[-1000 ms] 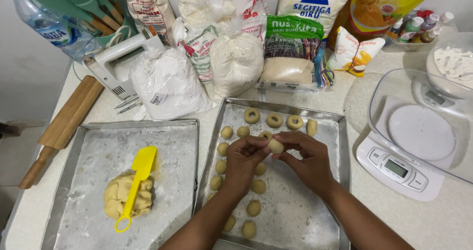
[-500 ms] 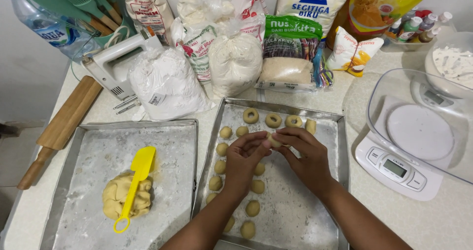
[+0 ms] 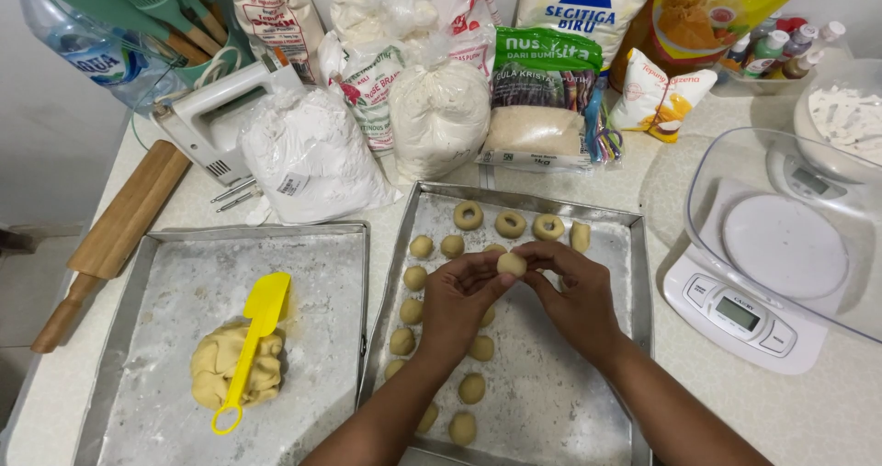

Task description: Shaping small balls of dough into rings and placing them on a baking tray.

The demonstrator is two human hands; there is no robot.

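Presently both hands are meeting over the right tray (image 3: 634,245), fingertips pinching one small dough ball (image 3: 512,264) between them. The left hand (image 3: 459,301) is closing on the ball from the near left; the right hand (image 3: 574,296) is closing on it from the right, thumb and forefinger arched over the top. The ball is sitting just past the knuckles, raised above the tray floor, roughly round with no clear long axis. Both hands are equally near it. Directly beyond, at the tray's far edge, three ringed pieces (image 3: 510,222) are lying in a row, near the ball but apart from it. Plain balls (image 3: 421,246) are lining the tray's left side. On the left tray (image 3: 138,273), a dough lump (image 3: 234,365) is lying under a yellow scraper (image 3: 253,342), well apart from both hands.
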